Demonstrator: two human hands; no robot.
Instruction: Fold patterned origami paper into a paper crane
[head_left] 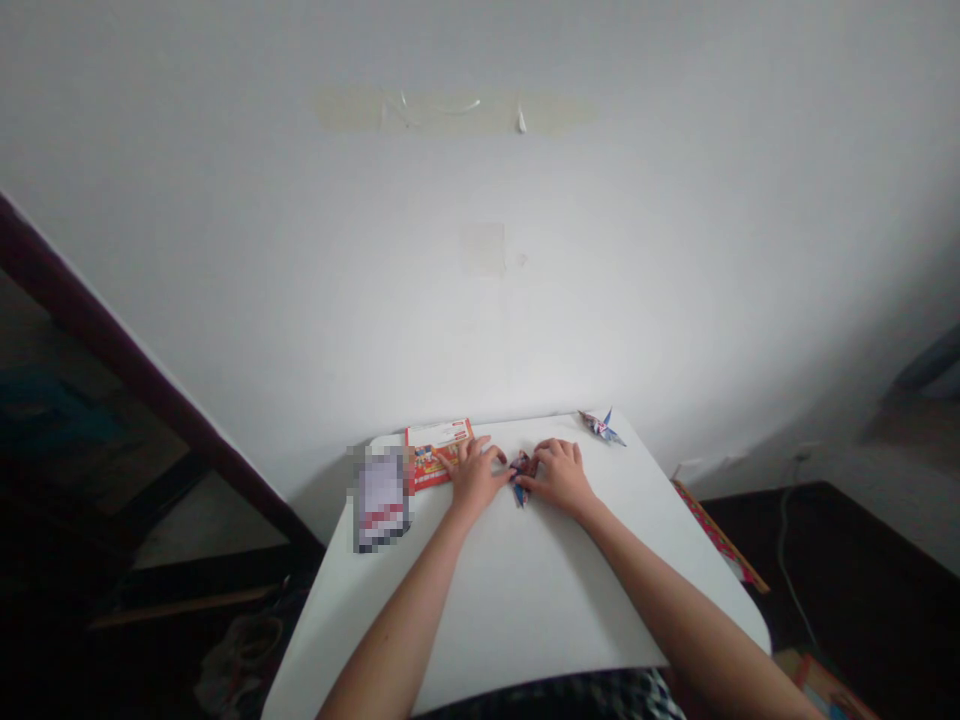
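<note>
Between my two hands, on the white table, is a small piece of folded patterned paper (520, 492) in blue and red; the fingers cover part of it. My left hand (477, 478) pinches at its left edge with thumb and forefinger. The other left fingers spread toward a red and white booklet or packet (427, 478). From the right, my right hand (561, 477) grips the paper with thumb and bent fingers. A folded paper crane (602, 428) in similar colours lies at the table's far right corner.
The white table (525, 600) stands against a pale wall (495, 330). At its left edge lies a blurred-out, phone-shaped object (382, 500). A dark-framed opening or mirror (150, 370) leans on the left. A cable (785, 540) runs down to the floor on the right.
</note>
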